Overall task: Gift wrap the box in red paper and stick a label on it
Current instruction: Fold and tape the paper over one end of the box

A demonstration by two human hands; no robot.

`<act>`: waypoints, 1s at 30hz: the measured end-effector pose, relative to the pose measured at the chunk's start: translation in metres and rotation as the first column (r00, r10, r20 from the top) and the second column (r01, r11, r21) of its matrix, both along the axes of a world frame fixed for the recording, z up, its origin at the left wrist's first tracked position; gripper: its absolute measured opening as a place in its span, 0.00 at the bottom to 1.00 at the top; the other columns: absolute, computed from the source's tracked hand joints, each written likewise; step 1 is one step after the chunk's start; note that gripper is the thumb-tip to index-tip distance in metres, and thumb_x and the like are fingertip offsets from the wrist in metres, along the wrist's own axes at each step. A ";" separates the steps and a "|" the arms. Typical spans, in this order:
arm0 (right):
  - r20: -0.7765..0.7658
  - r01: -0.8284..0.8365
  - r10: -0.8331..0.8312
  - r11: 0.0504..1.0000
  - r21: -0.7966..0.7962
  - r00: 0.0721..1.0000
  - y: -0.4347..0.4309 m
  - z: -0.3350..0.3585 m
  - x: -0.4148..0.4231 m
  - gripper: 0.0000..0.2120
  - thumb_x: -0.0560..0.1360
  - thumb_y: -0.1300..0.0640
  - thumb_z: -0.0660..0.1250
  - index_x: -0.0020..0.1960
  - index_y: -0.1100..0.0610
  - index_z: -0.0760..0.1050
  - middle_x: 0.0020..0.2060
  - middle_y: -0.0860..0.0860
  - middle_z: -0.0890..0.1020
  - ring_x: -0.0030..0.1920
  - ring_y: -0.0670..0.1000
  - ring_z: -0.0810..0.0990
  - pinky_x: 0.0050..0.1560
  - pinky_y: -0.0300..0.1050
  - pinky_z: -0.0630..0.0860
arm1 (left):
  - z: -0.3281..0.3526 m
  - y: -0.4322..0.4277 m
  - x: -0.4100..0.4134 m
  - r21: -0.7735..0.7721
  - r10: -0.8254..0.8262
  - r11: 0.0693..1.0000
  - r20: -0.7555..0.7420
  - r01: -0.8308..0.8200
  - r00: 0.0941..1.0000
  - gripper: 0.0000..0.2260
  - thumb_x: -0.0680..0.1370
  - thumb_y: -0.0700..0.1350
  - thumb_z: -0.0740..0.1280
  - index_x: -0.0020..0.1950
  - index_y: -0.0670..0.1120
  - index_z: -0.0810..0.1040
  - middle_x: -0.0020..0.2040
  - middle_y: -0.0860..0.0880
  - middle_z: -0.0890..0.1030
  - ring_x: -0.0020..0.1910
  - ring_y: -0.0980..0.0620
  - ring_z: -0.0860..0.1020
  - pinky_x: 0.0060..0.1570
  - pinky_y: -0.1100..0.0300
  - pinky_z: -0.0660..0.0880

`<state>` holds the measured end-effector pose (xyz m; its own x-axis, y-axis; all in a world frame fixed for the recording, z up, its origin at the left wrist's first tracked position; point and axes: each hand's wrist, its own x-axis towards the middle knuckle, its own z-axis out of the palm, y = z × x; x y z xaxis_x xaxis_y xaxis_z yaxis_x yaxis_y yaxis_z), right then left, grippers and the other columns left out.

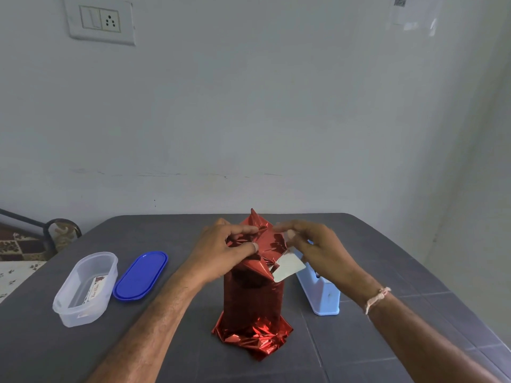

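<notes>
Head view: the box point(253, 297) stands upright at the centre of the grey worktop point(179, 352), its sides already covered in shiny red paper point(250, 337). The paper's bottom end is crumpled loosely against the worktop. At the top, the left hand point(221, 251) pinches the gathered folds. The right hand point(318, 246) reaches in from 3 o'clock with curled fingers, and I cannot tell whether it grips anything. A white flap point(289, 268) sticks out beneath it.

A light-blue tape dispenser point(320, 293) stands just beside the box at 3 o'clock. At 9 o'clock lie a blue lid point(141, 275) and a clear container point(83, 291) holding what looks like the label point(95, 289). Closing the ends and labelling seem left to do.
</notes>
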<state>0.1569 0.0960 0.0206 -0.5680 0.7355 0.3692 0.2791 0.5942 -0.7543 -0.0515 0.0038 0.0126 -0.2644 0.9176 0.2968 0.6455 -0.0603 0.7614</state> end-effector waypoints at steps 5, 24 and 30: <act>0.015 -0.157 0.157 0.988 -0.011 0.988 -0.005 -0.003 0.018 0.12 0.85 0.56 0.62 0.62 0.51 0.82 0.55 0.44 0.85 0.52 0.43 0.83 0.42 0.32 0.76 | -0.001 0.001 -0.001 -0.003 0.005 1.000 -0.005 -0.005 1.000 0.16 0.76 0.53 0.74 0.64 0.62 0.82 0.52 0.52 0.73 0.53 0.57 0.74 0.52 0.65 0.73; 0.157 -0.165 0.078 0.722 0.672 0.984 -0.030 0.003 0.010 0.10 0.78 0.41 0.68 0.46 0.45 0.83 0.54 0.37 0.83 0.57 0.42 0.79 0.53 0.50 0.76 | 0.003 -0.001 0.001 -0.007 -0.025 1.000 0.039 0.025 0.999 0.15 0.76 0.51 0.75 0.63 0.60 0.83 0.53 0.49 0.73 0.52 0.56 0.75 0.50 0.66 0.70; 0.212 -0.153 0.026 0.777 0.610 0.977 -0.044 0.005 0.012 0.23 0.71 0.31 0.70 0.60 0.40 0.75 0.53 0.35 0.80 0.57 0.37 0.75 0.62 0.42 0.68 | 0.002 0.001 0.001 -0.009 -0.028 1.000 0.033 0.028 0.999 0.15 0.76 0.53 0.74 0.64 0.59 0.83 0.53 0.49 0.73 0.52 0.56 0.75 0.49 0.68 0.70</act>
